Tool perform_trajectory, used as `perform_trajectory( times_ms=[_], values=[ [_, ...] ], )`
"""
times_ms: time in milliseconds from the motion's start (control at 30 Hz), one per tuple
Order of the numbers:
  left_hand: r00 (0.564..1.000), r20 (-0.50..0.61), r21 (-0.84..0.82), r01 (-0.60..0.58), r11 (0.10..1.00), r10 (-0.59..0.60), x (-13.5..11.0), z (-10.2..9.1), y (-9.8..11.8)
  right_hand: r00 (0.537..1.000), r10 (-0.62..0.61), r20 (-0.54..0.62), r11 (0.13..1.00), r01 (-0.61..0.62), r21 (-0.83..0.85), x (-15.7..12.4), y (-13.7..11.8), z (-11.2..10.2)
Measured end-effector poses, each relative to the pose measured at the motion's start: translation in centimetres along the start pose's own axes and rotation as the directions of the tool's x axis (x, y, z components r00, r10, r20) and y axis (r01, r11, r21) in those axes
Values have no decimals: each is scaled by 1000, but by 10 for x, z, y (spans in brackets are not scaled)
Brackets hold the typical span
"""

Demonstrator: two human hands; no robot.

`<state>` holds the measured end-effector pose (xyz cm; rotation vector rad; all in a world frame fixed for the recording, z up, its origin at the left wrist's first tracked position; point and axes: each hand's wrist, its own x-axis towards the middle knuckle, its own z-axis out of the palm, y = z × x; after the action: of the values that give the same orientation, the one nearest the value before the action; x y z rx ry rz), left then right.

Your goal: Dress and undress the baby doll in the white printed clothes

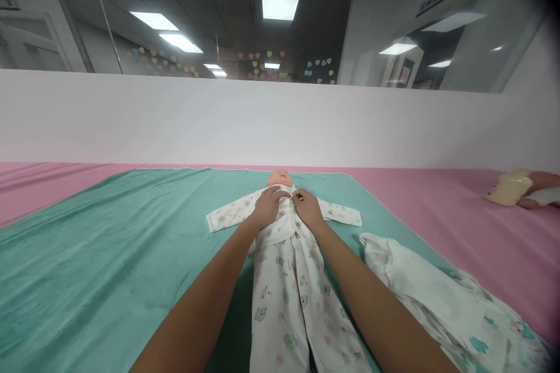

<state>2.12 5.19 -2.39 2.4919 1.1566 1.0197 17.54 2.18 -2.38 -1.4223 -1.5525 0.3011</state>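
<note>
A baby doll (pixel 280 178) lies on its back, its head farthest from me. It wears a white long-sleeved baby top (pixel 284 227) with small prints and matching baby trousers (pixel 282 291). My left hand (pixel 268 206) rests on the chest, its fingertips closed at the neckline of the top. My right hand (pixel 307 206) pinches the front edge of the top close beside it. Whatever fastening lies between the fingertips is too small to make out. The doll's sleeves stretch out to both sides.
A teal sheet (pixel 131 262) lies under the doll, over a pink cover (pixel 472 210). Folded white printed clothes (pixel 437 285) lie at the right. Far right, another person's hand (pixel 542 182) holds a pale yellow object (pixel 510 187). A white wall (pixel 245 122) with windows stands behind.
</note>
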Motion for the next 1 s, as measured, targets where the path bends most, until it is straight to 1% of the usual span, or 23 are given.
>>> perform_trajectory(
  times_ms=[133, 200, 267, 333, 400, 433, 500, 567, 667, 767, 900, 1000],
  values=[
    [1000, -28, 30, 14, 999, -13, -4, -1, 9, 988, 125, -91, 991, -129, -31, -3, 1, 1],
    [999, -49, 34, 0, 999, 2, -11, -2, 12, 980, 160, -123, 985, -166, -44, -10, -2, -2],
    [998, -52, 29, -38, 999, 39, -19, -3, 14, 990, 120, -78, 986, -128, -104, -20, -8, -7],
    [997, -43, 21, -68, 997, 69, -29, -4, 14, 999, 31, 29, 977, -24, -211, -31, -15, -12],
    [996, -27, 18, -80, 997, 80, -39, -6, 14, 990, -37, 137, 948, 78, -309, -41, -22, -18],
    [996, -16, 20, -83, 996, 84, -43, -7, 14, 985, -49, 168, 932, 105, -347, -44, -25, -20],
    [996, 3, 24, -85, 996, 85, -49, -9, 16, 980, -56, 193, 907, 131, -401, -49, -29, -23],
    [997, 12, 23, -81, 996, 81, -52, -10, 18, 980, -74, 184, 892, 147, -427, -52, -31, -24],
    [997, 19, 16, -77, 997, 77, -52, -11, 20, 972, -139, 189, 895, 205, -397, -54, -31, -27],
    [996, 25, 18, -84, 996, 84, -52, -11, 19, 949, -195, 248, 925, 262, -276, -54, -29, -32],
    [997, 26, 29, -75, 997, 74, -51, -11, 21, 935, -203, 293, 964, 243, -107, -51, -23, -37],
    [999, 43, 57, -26, 998, 24, -47, -10, 26, 941, -210, 265, 972, 230, -46, -48, -18, -36]
  ],
)
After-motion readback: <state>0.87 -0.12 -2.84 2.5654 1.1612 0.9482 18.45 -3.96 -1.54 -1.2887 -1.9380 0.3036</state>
